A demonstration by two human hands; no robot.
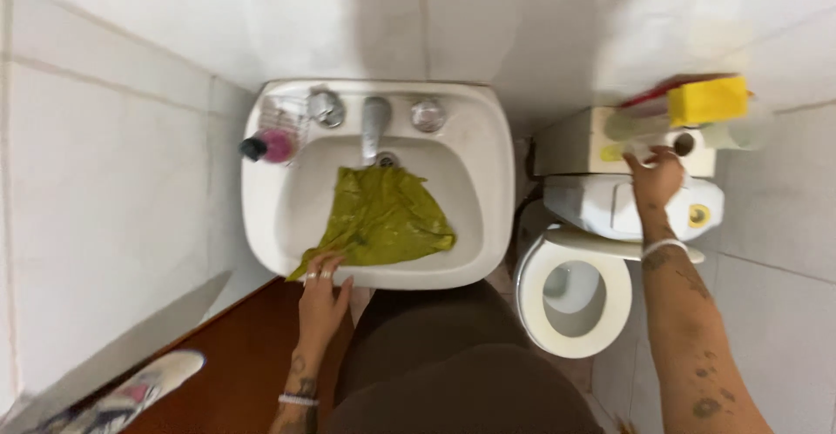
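Green cloth [380, 218] in sink [488, 225] — left hand [321, 299] pinching its corner, right hand [655, 181] outstretched, grip unclear

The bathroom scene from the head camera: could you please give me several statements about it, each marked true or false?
1. The green cloth lies in the white sink. True.
2. The left hand grips the faucet. False: it touches the cloth's corner at the sink's front rim.
3. The right hand reaches to the toilet tank, near a yellow sponge. True.
4. The toilet seat is covered by a shut lid. False: the bowl is open to view.
5. A pink bottle lies at the sink's left back corner. True.
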